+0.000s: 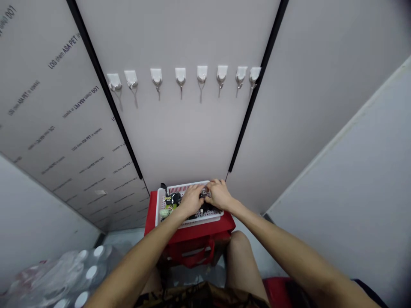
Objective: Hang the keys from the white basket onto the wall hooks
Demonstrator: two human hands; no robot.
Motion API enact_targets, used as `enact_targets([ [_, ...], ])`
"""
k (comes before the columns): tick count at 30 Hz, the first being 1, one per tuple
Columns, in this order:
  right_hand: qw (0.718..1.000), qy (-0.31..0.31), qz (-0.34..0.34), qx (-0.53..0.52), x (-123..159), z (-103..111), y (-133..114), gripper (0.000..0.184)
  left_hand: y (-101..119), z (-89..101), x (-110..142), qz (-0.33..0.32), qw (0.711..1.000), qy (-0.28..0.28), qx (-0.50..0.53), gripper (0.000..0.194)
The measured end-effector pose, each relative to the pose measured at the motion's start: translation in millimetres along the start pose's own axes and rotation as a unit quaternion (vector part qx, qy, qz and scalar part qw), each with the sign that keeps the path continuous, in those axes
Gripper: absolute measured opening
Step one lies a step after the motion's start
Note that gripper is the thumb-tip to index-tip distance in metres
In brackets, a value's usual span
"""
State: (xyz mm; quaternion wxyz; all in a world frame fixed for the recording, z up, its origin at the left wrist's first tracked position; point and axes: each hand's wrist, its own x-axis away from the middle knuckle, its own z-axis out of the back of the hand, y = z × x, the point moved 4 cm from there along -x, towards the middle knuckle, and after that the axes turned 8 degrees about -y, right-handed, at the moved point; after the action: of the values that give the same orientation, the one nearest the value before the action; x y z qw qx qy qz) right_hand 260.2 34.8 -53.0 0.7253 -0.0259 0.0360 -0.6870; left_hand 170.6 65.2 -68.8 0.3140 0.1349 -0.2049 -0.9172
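Note:
Both of my hands are inside a white plastic basket [205,219] with slotted sides. My left hand [192,200] has its fingers bent down among small dark items near the middle. Close beside it, my right hand [219,195] is curled at the basket's right part, thumb and fingers drawn together. Something small, dark and partly shiny [204,193] lies between the two hands; its kind cannot be made out. To the left in the basket are a black strap-like piece [175,197], a yellow-green item [170,208] and a pale green rounded thing [165,212].
The basket rests on a red bag [195,231] with handles at its front. Several white adhesive hooks [180,76] line the wall panel ahead, between two black strips [253,98]. Plastic-wrapped bottles [91,272] stand at lower left. A red object [276,291] is at lower right.

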Motion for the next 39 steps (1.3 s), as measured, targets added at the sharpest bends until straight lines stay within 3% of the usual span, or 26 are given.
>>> enact_targets([
  [2, 0.998, 0.024, 0.006, -0.052, 1, 4, 0, 0.015, 0, 3.5, -3, -0.015, 0.999, -0.004, 0.044, 0.033],
  [5, 0.976, 0.038, 0.007, -0.214, 0, 6, 3, 0.012, -5, 6.8, -7, 0.035, 0.989, -0.039, 0.142, 0.021],
  [8, 0.899, 0.057, -0.013, -0.434, -2, 10, 11, 0.013, -7, 14.0, -8, 0.076, 0.954, -0.028, 0.29, 0.021],
  [11, 0.814, 0.072, -0.009, -0.576, -5, 22, 14, 0.014, 3, 19.6, -8, 0.041, 0.914, -0.036, 0.402, 0.024],
  [15, 0.761, 0.108, -0.003, -0.64, -5, 45, 12, 0.018, 18, 21.9, -12, -0.008, 0.905, -0.02, 0.425, 0.019],
  [17, 0.751, 0.131, 0.005, -0.648, -5, 56, 11, 0.021, 23, 23.3, -18, -0.005, 0.908, 0.006, 0.419, 0.023],
  [20, 0.742, 0.194, 0.017, -0.641, -7, 81, 20, 0.026, 35, 34.4, -35, -0.002, 0.891, 0.035, 0.453, 0.03],
  [22, 0.738, 0.259, 0.019, -0.623, -9, 106, 32, 0.026, 49, 51.2, -49, -0.019, 0.881, 0.05, 0.469, 0.028],
  [26, 0.714, 0.366, 0.02, -0.596, -13, 166, 58, 0.022, 83, 100.1, -82, -0.077, 0.894, 0.127, 0.423, 0.015],
  [30, 0.669, 0.448, 0.019, -0.592, -17, 217, 84, 0.022, 115, 137.5, -116, -0.081, 0.909, 0.191, 0.362, 0.024],
  [32, 0.66, 0.475, 0.01, -0.582, -19, 235, 96, 0.021, 130, 148.6, -129, -0.073, 0.919, 0.207, 0.329, 0.024],
  [35, 0.675, 0.499, -0.025, -0.542, -22, 251, 112, 0.017, 145, 157.7, -141, -0.048, 0.933, 0.219, 0.28, 0.021],
  [39, 0.712, 0.497, -0.067, -0.492, -31, 255, 125, 0.011, 150, 157.2, -151, -0.006, 0.945, 0.209, 0.251, 0.021],
])
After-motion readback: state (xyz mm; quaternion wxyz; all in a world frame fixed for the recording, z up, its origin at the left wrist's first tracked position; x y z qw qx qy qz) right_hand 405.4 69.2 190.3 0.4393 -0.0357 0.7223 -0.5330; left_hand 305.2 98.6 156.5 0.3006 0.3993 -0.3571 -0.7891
